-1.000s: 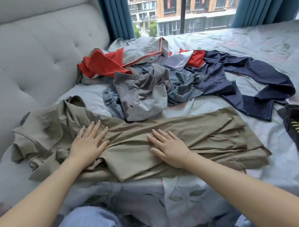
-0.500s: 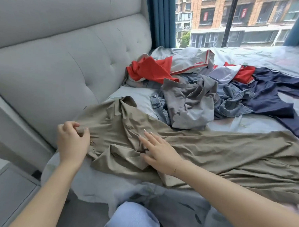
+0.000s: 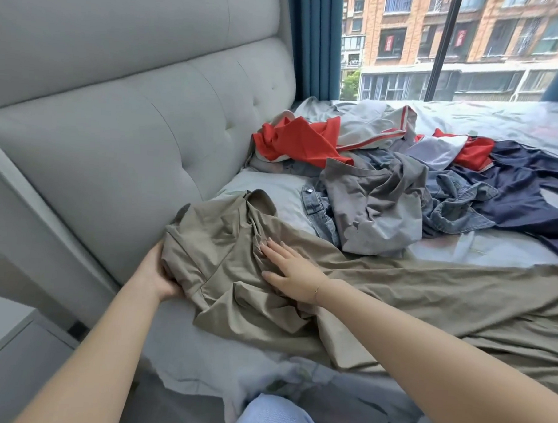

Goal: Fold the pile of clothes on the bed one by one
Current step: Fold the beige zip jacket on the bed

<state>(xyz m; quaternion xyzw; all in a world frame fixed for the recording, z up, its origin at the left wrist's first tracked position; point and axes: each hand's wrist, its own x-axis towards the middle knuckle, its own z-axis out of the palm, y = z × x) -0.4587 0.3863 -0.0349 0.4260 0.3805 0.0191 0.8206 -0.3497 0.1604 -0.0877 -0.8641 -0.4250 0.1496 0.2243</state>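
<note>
I am at the bed (image 3: 266, 185), with a long khaki garment (image 3: 395, 290) spread across it in front of me, its collar end toward the grey headboard (image 3: 146, 135). My left hand (image 3: 158, 274) is at the garment's edge nearest the headboard; its fingers are tucked under the bunched cloth, gripping it, probably so I can pull that end straight or turn it inward. My right hand (image 3: 289, 274) lies flat on the cloth just beyond the left, fingers straight and holding nothing, pressing down so the garment stays put while the other end is worked. The rest of the pile (image 3: 384, 184), red, grey, denim and navy pieces, sits beyond the garment, farther from me, still unfolded and touching its far edge.
</note>
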